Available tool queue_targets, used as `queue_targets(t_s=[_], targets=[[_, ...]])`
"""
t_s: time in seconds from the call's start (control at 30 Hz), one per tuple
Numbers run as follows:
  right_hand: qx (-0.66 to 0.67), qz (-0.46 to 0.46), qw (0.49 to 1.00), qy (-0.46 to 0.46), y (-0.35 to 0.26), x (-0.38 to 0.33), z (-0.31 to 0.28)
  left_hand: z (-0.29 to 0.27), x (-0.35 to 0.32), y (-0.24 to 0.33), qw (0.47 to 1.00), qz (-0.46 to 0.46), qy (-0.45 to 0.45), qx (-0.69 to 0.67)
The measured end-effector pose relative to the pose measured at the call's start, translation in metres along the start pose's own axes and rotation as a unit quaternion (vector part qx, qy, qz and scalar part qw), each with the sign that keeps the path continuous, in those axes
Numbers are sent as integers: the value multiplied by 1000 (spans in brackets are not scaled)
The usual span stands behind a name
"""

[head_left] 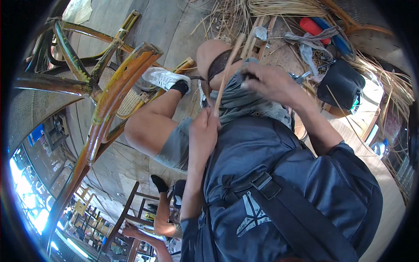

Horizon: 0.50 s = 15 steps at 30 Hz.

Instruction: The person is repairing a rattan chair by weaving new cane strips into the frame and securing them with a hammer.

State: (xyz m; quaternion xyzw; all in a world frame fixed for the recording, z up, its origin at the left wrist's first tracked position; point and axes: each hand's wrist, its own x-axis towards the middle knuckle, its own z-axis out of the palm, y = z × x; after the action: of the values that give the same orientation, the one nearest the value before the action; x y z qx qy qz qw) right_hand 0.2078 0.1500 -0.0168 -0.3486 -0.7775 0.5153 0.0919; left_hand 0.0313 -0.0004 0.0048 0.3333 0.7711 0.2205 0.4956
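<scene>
My left hand (pixel 204 131) is closed around the lower end of a pale, flat cane strip (pixel 228 72), in front of my waist. The strip slants up and to the right, past my bent knee. A thin brownish-grey piece (pixel 208 92) also rises from near this hand; its kind is unclear. My right hand (pixel 270 85) is over my right thigh, to the right of the strip and apart from it. Its fingers are curled in, slightly blurred, and whatever they may hold is hidden. A dark band (pixel 222 64) lies across my right knee.
At left stands a large glossy rattan chair frame (pixel 118 94) with woven cane panels. Loose cane strands (pixel 283 8) lie at the top, near a red object (pixel 314 29) and a black bag (pixel 341 84). Lower left, another person's arm (pixel 144 237) reaches toward a dark wooden frame (pixel 126 217).
</scene>
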Motion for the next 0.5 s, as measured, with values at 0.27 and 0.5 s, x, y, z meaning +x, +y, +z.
queue_targets(t_s=[0.27,0.5], targets=[[-142,63,981,119,43,11,32,32,33,0,1000,5,-14,-17],[-104,-15,965,242,80,44,53,25,21,-2,999,-21,13,39]])
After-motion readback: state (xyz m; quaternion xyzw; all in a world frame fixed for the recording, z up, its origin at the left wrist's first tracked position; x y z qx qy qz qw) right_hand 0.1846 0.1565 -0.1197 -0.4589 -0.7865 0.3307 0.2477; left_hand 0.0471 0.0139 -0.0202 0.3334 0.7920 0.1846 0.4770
